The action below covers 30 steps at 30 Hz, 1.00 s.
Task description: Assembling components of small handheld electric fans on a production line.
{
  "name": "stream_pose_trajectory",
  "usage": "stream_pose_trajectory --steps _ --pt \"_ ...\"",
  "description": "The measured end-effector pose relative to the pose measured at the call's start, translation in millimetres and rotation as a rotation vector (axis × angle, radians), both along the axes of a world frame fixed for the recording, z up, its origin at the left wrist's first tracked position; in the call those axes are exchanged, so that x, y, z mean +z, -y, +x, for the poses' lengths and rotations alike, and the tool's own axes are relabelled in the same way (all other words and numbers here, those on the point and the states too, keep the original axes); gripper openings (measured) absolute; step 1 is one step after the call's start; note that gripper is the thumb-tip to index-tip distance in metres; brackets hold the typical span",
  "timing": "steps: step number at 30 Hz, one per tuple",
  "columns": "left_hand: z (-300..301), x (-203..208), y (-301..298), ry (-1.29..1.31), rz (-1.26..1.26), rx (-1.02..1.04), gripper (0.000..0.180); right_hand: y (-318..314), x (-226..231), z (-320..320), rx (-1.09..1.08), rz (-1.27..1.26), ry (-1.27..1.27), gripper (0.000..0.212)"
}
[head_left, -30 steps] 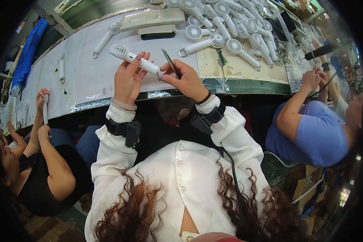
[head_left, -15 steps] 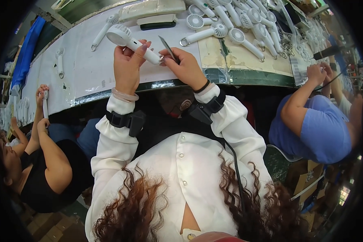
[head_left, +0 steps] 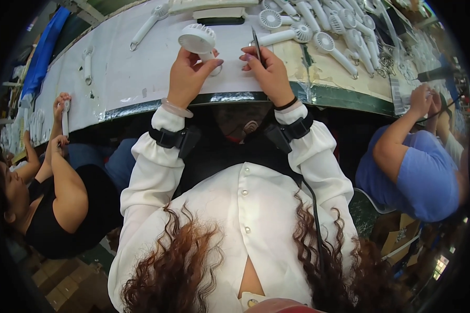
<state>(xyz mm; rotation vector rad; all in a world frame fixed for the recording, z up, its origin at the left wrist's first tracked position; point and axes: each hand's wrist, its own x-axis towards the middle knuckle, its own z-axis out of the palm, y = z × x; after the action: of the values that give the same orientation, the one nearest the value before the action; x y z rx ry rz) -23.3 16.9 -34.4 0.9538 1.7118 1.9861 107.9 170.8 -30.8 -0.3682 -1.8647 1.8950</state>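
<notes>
My left hand (head_left: 189, 77) is closed around the handle of a white handheld fan (head_left: 197, 39), its round grille head tipped up over the table. A metal ring seems to hang at the handle's lower end, partly behind my thumb. To the right, apart from the fan, my right hand (head_left: 269, 74) grips a thin dark pointed tool (head_left: 257, 44) standing upright between the fingers; its exact kind is unclear. Just behind that tool another white fan (head_left: 279, 37) lies on the table.
A heap of white fans (head_left: 347, 26) with metal rings fills the back right. Single fans (head_left: 150, 25) lie at the left. A dark and white block (head_left: 214, 18) sits at the back. A seated person (head_left: 62, 201) at left holds a fan; another in blue (head_left: 415, 172) works at right.
My hands have drawn apart; the tool has left the fan's ring end and now points up. The fan has turned more upright in my left hand. The whole view has shifted a little.
</notes>
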Motion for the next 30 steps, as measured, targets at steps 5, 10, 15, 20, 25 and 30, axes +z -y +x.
stream_pose_trajectory --steps 5,10,15,20,25,30 --pt "2 1 7 0.040 -0.039 -0.030 0.050 4 1 0 -0.002 0.014 -0.007 0.023" --pt "2 3 10 0.044 -0.093 -0.051 0.054 4 1 1 0.003 0.033 -0.013 0.023" --pt "-2 -3 12 -0.055 -0.113 -0.042 0.049 4 2 1 -0.001 0.045 -0.036 0.023" --pt "-6 4 15 -0.193 -0.205 -0.156 0.035 2 -1 0 0.012 0.071 -0.016 0.028" --pt "3 1 12 0.185 -0.239 -0.205 0.023 3 -18 -8 -0.059 0.300 -0.035 0.033" --pt "31 11 2 0.300 0.008 -0.209 0.024 29 18 -14 -0.084 0.250 -0.090 0.035"
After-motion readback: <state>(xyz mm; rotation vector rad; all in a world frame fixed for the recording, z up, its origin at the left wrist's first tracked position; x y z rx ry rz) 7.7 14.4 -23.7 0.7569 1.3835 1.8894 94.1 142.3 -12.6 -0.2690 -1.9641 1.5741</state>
